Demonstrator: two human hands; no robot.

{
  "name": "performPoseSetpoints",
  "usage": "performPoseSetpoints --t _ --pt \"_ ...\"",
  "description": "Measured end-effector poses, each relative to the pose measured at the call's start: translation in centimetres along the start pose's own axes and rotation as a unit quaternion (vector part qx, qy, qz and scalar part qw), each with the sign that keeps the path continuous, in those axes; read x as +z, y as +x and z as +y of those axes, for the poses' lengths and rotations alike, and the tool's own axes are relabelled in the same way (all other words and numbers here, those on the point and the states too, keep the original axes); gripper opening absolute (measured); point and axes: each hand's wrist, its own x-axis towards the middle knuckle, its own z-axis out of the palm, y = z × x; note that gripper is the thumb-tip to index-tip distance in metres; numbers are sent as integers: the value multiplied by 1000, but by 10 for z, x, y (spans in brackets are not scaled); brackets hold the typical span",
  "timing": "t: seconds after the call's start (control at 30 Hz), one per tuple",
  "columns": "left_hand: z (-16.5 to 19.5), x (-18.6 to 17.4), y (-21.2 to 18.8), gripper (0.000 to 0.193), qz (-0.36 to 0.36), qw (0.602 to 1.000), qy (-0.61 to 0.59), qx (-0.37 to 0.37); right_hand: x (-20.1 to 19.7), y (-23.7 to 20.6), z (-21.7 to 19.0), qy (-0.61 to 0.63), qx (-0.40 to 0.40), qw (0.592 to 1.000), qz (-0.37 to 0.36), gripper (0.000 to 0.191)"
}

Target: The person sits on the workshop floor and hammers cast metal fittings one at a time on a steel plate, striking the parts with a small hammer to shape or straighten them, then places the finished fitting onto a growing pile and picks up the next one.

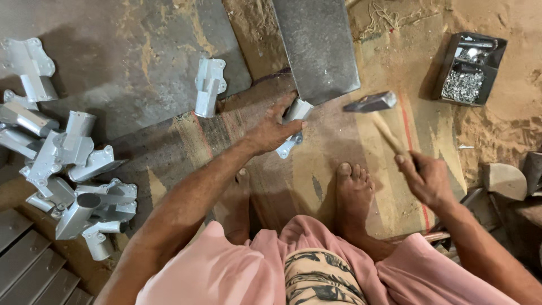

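Metal bracket, a small silver-grey piece with a tube-like body and flat ears, lies on the worn mat on the floor under the left hand; the fingers of that hand are spread and pressed down over the bracket's middle, so its upper end shows past the fingertips and its lower ear pokes out below the thumb. The upper end of the bracket touches the near edge of a dark flat metal slab that stretches away beyond the fingers. The right hand has its fingers curled shut round the wooden handle of a hammer, whose steel head hangs in the air just to the right of the left hand's fingertips, apart from the bracket. Another bracket of the same kind lies alone further out to the left of the left fingers, and a heap of like brackets sits well off to that side. A dark open box holding small shiny metal bits stands well beyond the right hand. A bare foot rests on the mat between the two hands, nearer the person than the fingers.
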Motion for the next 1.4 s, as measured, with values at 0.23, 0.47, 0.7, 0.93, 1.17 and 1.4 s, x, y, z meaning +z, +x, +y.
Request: performPoseSetpoints --t 0.23,0.47,0.7,0.93,1.17,1.4 --pt "-13 2 5 88 -5 997 -48 63 -11 -30 -56 9 -264 955 136 34" --pt "-9 1 6 89 -20 989 -139 42 -20 -30 -86 -110 -160 980 46 35" --pt "1 -3 3 87 -17 999 -42 -9 -14 -35 -80 -45 -150 986 58 33" --pt "-5 0 8 75 -7 989 -126 74 -16 -35 -79 -32 -231 964 128 34" --pt "-5 0 9 80 -21 983 -177 41 -16 -33 -86 -152 -184 966 101 38" --pt "-2 -5 9 79 -11 990 -122 71 -23 -30 -89 -58 -180 979 82 34"
